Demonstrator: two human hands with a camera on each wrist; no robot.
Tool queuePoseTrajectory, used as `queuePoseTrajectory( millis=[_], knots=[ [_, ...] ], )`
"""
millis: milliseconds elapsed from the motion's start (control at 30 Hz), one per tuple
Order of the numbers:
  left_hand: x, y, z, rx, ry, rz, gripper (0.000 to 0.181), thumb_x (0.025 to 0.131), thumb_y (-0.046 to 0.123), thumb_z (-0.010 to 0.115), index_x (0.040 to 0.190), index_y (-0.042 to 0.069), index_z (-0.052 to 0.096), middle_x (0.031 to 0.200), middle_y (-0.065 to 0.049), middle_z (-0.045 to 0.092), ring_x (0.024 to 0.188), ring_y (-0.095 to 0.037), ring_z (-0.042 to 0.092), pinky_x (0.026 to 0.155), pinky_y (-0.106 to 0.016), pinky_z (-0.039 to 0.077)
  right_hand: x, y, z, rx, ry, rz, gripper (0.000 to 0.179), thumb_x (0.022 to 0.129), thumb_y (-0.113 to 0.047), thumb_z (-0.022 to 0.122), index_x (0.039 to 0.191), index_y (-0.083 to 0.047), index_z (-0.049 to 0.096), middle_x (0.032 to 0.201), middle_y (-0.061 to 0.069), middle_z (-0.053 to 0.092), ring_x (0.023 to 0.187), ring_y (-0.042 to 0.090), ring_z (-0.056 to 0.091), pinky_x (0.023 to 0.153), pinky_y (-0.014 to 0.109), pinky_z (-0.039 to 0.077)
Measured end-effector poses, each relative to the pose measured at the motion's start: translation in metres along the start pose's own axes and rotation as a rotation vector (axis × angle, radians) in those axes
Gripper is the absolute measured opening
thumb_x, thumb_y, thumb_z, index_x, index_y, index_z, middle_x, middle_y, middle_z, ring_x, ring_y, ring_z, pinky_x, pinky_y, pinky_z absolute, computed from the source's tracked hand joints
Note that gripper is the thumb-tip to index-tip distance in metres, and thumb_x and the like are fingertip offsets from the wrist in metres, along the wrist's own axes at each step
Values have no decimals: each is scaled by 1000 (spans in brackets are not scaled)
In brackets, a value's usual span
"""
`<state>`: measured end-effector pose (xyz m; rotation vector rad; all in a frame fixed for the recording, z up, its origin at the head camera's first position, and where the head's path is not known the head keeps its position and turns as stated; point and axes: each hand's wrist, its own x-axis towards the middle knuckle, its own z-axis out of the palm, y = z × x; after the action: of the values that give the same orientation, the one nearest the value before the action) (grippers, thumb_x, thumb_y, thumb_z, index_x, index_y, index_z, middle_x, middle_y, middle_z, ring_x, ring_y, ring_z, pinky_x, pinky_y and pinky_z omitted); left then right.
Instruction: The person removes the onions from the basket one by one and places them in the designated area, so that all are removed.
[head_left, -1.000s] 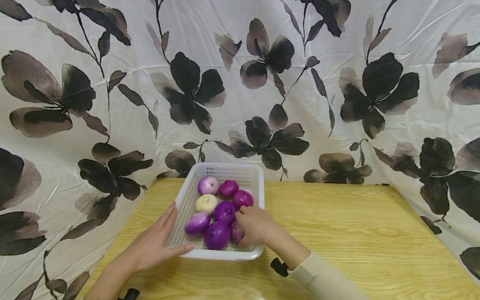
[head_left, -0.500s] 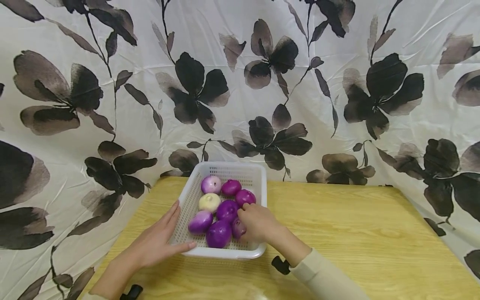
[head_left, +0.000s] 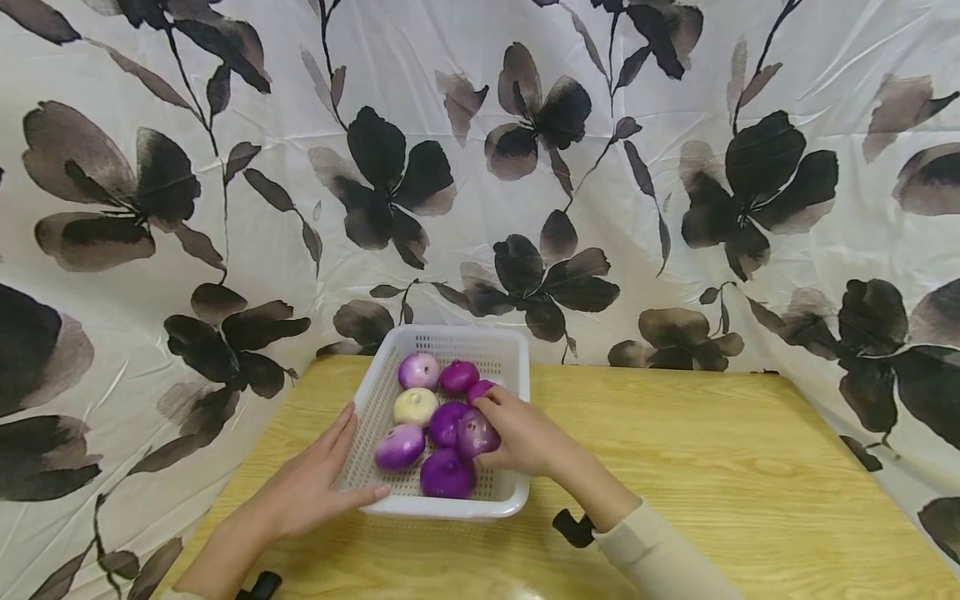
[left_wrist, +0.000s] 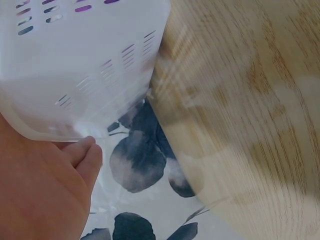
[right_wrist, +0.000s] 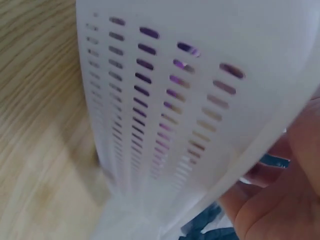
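Note:
A white slotted plastic basket (head_left: 427, 507) stands on the table with several onions in it. My right hand (head_left: 528, 437) reaches over its right side and holds a dull purple onion (head_left: 477, 435) between thumb and fingers. That onion overlaps a purple onion (head_left: 444, 423) behind it; a large purple onion (head_left: 447, 475) sits in front. Further left lie a white onion (head_left: 416, 407) and a pale purple onion (head_left: 399, 447). My left hand (head_left: 311, 483) touches the front left corner, fingers straight along the side, thumb over the front rim. In the right wrist view, the basket wall (right_wrist: 165, 120) hides the onions.
At the back of the basket are two more onions, a purple-and-white onion (head_left: 418, 371) and a magenta onion (head_left: 458, 377). The wooden table (head_left: 675, 467) extends to the right. A flower-printed cloth (head_left: 465, 192) hangs behind the table and at its sides.
My right hand has lifted the dull purple onion slightly from beside the large purple one, which has shifted a little right. My left hand stays at the corner.

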<state>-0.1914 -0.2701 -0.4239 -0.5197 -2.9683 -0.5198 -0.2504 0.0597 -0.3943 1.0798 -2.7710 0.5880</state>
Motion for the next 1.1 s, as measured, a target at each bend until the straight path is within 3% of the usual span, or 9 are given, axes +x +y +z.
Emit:
queuePoseTrajectory(
  millis=[200, 433, 867, 1100],
  knots=[
    [0, -1, 1, 8, -7, 0, 121, 85, 81, 57, 161, -5, 17, 171, -16, 5, 149, -47, 27, 114, -63, 35, -5, 8, -5, 175, 28, 12, 74, 75, -27, 89, 138, -3, 58, 129, 10, 56, 112, 24, 62, 94, 41, 57],
    [-1, -2, 2, -4, -3, -2, 121, 85, 80, 59, 161, -4, 16, 172, -15, 5, 149, -47, 28, 113, -64, 37, -11, 14, -8, 300, 85, 27, 75, 73, -25, 91, 137, -5, 59, 129, 7, 58, 113, 20, 60, 95, 37, 55],
    [2, 0, 1, -1, -6, 4, 121, 85, 79, 60, 160, -6, 19, 172, -16, 6, 150, -46, 26, 113, -64, 36, -24, 26, -28, 348, 139, 21, 73, 75, -24, 90, 138, -4, 59, 129, 6, 60, 112, 19, 61, 94, 36, 56],
    [3, 2, -1, -2, -10, 0, 121, 85, 79, 60, 160, -6, 18, 172, -15, 6, 150, -47, 26, 114, -64, 36, -31, 35, -37, 395, 151, 30, 76, 78, -21, 88, 144, -3, 55, 135, 10, 57, 112, 20, 62, 87, 30, 59]
  ],
)
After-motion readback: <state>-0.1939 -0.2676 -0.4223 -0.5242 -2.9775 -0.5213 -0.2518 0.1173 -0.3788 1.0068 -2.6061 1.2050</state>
